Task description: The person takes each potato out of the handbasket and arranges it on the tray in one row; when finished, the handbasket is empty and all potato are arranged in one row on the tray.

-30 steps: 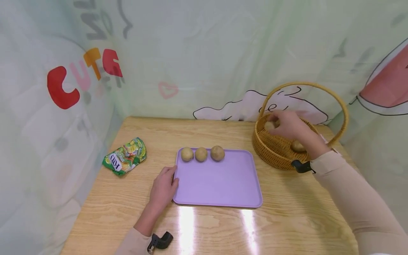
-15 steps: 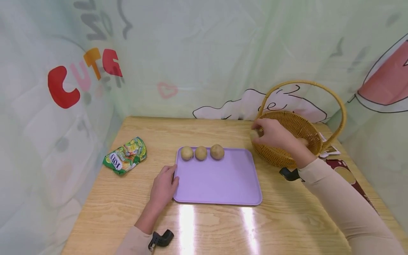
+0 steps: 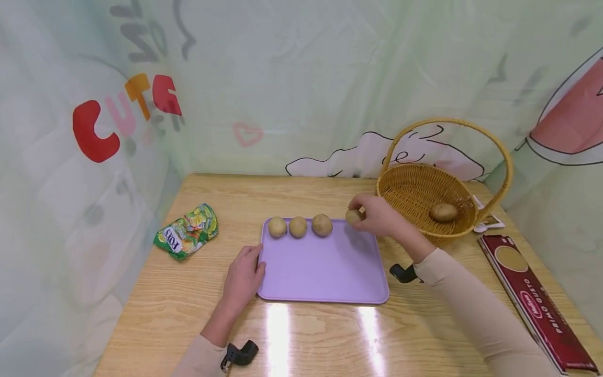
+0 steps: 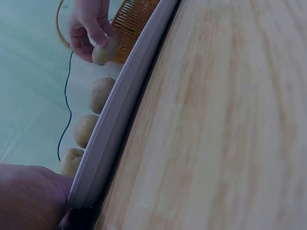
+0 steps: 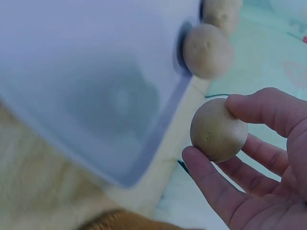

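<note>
My right hand (image 3: 377,214) pinches a small round potato (image 5: 218,129) between thumb and fingertips. It hovers over the back right corner of a lilac tray (image 3: 325,272), and a shadow falls on the tray below. Along the tray's back edge stand three potatoes in a row: a left one (image 3: 277,226), a middle one (image 3: 298,226) and a slightly larger right one (image 3: 322,224). At the tray's left side, my left hand (image 3: 243,273) holds the rim; part of its fingers is hidden in the left wrist view.
A wicker basket (image 3: 410,193) with a tall handle stands at the back right, one potato (image 3: 444,212) inside. A dark red package (image 3: 532,298) lies along the table's right side. A green Fox's bag (image 3: 187,231) lies at the left.
My right hand has lifted the potato out of the basket and carried it left to above the tray. The red package has come into view. My left hand stays at the rim.
</note>
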Demonstrator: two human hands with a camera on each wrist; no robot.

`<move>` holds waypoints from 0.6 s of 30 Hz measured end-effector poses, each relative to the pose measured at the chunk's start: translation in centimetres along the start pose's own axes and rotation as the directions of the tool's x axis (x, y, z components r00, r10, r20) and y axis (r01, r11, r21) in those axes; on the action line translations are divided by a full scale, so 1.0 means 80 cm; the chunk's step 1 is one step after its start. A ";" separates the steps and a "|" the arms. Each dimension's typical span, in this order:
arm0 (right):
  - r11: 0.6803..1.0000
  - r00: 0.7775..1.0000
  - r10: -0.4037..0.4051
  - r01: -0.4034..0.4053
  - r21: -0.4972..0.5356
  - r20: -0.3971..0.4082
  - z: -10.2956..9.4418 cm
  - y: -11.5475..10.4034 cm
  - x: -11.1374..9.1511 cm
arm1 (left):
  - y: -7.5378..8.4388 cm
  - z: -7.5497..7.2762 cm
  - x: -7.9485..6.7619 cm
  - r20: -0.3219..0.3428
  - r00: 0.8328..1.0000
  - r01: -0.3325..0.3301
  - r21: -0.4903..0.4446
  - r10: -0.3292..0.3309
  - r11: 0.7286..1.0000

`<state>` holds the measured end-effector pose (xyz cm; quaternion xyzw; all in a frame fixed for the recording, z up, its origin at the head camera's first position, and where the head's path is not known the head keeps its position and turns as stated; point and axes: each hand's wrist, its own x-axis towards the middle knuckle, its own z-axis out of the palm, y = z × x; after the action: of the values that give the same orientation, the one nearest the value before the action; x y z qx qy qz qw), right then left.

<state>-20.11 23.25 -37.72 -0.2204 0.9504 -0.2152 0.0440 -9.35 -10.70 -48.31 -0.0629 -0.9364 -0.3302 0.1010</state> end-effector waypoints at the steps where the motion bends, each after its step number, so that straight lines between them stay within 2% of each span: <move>1: 1.000 1.000 -0.009 0.009 -0.003 0.002 0.005 0.001 0.002 | 0.000 0.000 0.000 -0.002 1.000 -0.002 0.002 0.002 1.000; 10: 1.000 1.000 -0.015 0.015 -0.001 0.019 0.036 0.003 0.014 | 0.004 -0.003 0.000 -0.010 1.000 -0.006 -0.010 0.006 1.000; 18: 1.000 1.000 -0.002 0.002 -0.011 0.019 0.050 0.005 0.021 | 0.002 -0.002 0.000 -0.013 1.000 -0.004 -0.007 0.004 1.000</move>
<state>-21.06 21.25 -41.50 -0.2238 0.9508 -0.2079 0.0515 -9.29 -10.65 -48.09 -0.0631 -0.9344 -0.3337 0.1077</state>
